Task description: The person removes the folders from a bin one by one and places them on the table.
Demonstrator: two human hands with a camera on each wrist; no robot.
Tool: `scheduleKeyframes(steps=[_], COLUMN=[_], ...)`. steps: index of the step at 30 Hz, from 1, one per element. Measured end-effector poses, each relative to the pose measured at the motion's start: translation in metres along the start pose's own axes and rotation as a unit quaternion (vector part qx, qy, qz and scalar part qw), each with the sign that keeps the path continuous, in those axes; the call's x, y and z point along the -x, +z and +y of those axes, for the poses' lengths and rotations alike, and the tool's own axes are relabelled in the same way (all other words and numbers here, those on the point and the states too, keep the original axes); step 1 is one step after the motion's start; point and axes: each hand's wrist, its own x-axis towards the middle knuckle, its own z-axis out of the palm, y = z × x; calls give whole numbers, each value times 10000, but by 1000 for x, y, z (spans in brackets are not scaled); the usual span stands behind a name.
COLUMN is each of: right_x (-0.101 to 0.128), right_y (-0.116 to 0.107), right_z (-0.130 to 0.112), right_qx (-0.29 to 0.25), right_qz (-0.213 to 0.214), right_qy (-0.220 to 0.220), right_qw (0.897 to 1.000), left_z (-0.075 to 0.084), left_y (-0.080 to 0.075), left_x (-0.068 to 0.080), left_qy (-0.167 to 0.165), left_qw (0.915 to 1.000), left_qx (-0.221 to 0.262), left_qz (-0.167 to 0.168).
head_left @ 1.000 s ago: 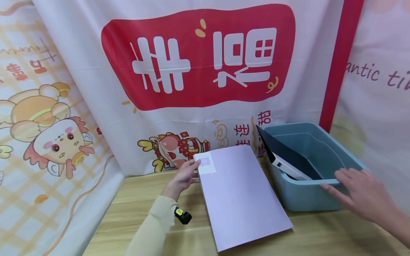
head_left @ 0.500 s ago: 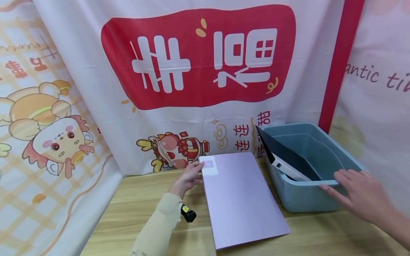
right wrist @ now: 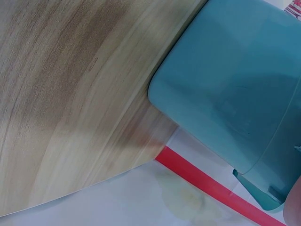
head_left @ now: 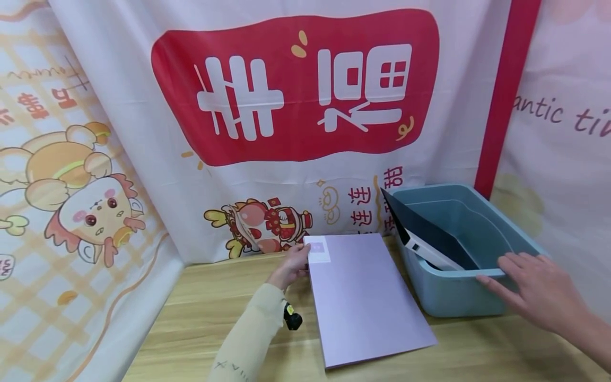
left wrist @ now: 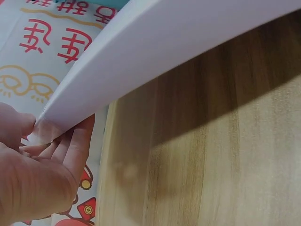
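A flat lilac rectangular item point(head_left: 367, 302) with a pale label point(head_left: 319, 249) at its far left corner lies slanted over the table; whether it is a folder or a paper stack I cannot tell. My left hand point(head_left: 293, 265) pinches that corner, thumb on top and fingers beneath, as the left wrist view shows. There its white underside stands raised off the wood. On the right, my right hand point(head_left: 539, 286) holds the near rim of a blue-green plastic bin point(head_left: 463, 294). A dark flat panel point(head_left: 429, 228) and a white bar-like piece point(head_left: 436, 254) lean inside the bin, poking above its rim.
The wooden table point(head_left: 215, 302) meets a printed cloth backdrop point(head_left: 296, 106) behind it. More printed cloth point(head_left: 86, 239) hangs on the left side. A small black device point(head_left: 293, 318) sits at the left wrist.
The lilac item's far end has come down and slightly right, along with my left hand. My right hand and the bin have stayed in place.
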Motion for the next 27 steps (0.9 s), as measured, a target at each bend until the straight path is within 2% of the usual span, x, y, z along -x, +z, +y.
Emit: scheduleKeyframes(steps=[7, 16, 21, 27], right_x=[0, -1, 0, 2], right_y=[0, -1, 0, 1], right_z=[1, 1, 1, 1], right_qx=[-42, -23, -25, -28], right_qz=[130, 185, 126, 120], right_qy=[-83, -143, -120, -126], right_qw=[9999, 9997, 9998, 9998], left_z=[2, 0, -5, -15], left_y=[4, 2, 2, 7], left_x=[-5, -2, -2, -4], left_qy=[-53, 71, 158, 326], left_qw=[10000, 9987, 9982, 9981], left_qx=[64, -423, -476, -476], left_qz=[-42, -286, -341, -212])
